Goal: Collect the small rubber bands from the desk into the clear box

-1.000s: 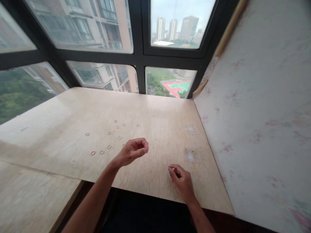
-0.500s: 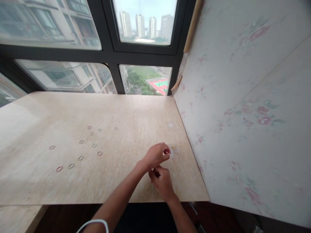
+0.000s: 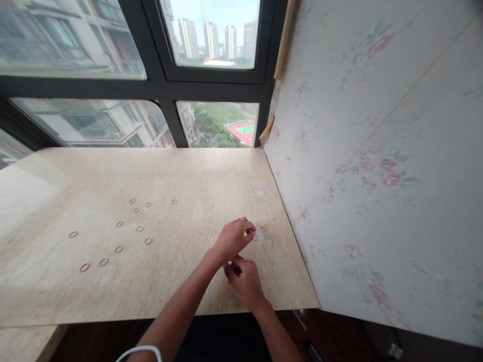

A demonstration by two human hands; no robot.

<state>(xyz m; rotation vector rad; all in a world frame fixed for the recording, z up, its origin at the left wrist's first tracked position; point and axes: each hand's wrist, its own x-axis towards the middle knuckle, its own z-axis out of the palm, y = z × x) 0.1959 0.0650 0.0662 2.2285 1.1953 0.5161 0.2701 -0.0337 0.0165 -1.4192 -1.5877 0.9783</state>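
Note:
My left hand (image 3: 234, 239) reaches across over my right, its thumb and index finger brought together at the left edge of a small clear plastic bag (image 3: 267, 238). Right by those fingertips a thin reddish ring (image 3: 256, 237) shows; whether it is pinched I cannot tell. Yellowish rings (image 3: 263, 228) lie on the bag or in it. Nearer to me, my right hand (image 3: 247, 282) is closed, fingers curled toward the thumb, partly beneath my left wrist. What it holds, if anything, is hidden.
Several thin dark rings (image 3: 119, 249) lie scattered over the left of the marble-patterned tabletop (image 3: 188, 176), with a red ring (image 3: 85, 267) nearest the front. Another clear bag (image 3: 260, 192) lies farther back. A flowered wall (image 3: 339, 211) bounds the right side; windows (image 3: 217, 80) stand behind.
The view has shifted slightly, moving the scene left. My left fingertips sit a little off the bag's middle, and the reddish ring by them now shows more clearly. My right hand stays curled.

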